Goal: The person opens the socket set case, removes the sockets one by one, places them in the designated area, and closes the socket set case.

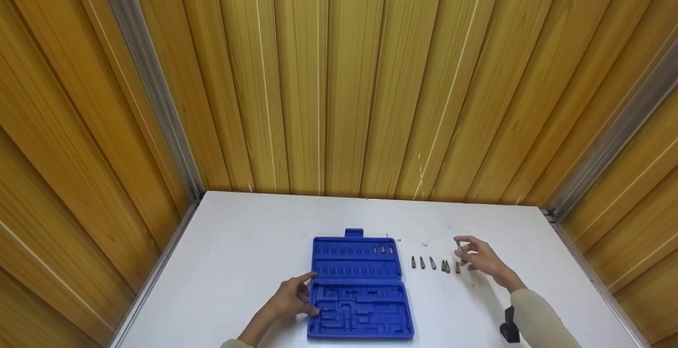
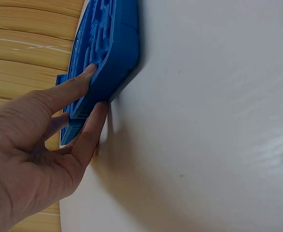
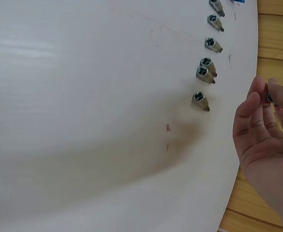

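An open blue plastic tool case (image 1: 361, 305) with moulded recesses lies on the white table. My left hand (image 1: 290, 299) holds its left edge, thumb on the rim; the left wrist view shows that hand (image 2: 44, 130) with fingers against the outer side of the case (image 2: 124, 53). Raised above the table to the right, my right hand (image 1: 481, 257) pinches a small metal screwdriver bit (image 1: 458, 243) between thumb and fingertips. In the right wrist view that hand (image 3: 267, 130) mostly hides the bit. Several similar bits (image 1: 432, 263) lie in a row between case and right hand.
Three bits (image 1: 382, 250) sit in the upper right slots of the case lid. A clasp (image 1: 354, 232) sticks out at its far edge. Wood-patterned panels (image 1: 349, 99) stand behind the white table (image 1: 243, 231), and metal posts (image 1: 159, 78) mark the corners.
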`<state>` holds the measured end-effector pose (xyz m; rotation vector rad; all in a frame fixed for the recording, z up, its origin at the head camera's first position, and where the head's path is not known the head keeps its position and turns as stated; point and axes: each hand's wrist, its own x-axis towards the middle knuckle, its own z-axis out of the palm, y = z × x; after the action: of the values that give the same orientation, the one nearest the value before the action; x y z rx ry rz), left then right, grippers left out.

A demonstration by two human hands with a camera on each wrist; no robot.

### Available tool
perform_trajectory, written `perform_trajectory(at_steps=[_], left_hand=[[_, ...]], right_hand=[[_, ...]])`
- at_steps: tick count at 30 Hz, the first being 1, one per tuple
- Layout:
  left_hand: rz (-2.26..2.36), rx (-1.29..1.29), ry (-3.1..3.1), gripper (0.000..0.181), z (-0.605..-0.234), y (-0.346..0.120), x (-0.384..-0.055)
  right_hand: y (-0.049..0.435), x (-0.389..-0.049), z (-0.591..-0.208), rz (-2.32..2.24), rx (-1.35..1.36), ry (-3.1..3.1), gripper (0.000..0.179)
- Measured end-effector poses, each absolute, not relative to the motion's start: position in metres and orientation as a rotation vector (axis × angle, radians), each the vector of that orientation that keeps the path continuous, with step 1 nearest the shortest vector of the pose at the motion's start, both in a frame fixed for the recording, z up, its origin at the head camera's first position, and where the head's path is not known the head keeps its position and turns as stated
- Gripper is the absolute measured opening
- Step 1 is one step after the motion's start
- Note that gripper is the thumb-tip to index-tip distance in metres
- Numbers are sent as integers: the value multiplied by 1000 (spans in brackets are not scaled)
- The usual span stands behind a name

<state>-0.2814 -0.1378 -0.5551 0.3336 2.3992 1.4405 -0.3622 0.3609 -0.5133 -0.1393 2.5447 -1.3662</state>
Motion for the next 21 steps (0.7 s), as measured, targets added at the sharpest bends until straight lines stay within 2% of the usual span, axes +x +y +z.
perform_trajectory(at_steps=[11,21], left_hand=[[1442,291,2374,90,-558,-138,-281],[1453,315,2384,89,-560,-138,-283]], right_hand=[[388,-349,-538,-1192,-150,2800,42],[387,-348,-561,-1001,-109,2922,37]])
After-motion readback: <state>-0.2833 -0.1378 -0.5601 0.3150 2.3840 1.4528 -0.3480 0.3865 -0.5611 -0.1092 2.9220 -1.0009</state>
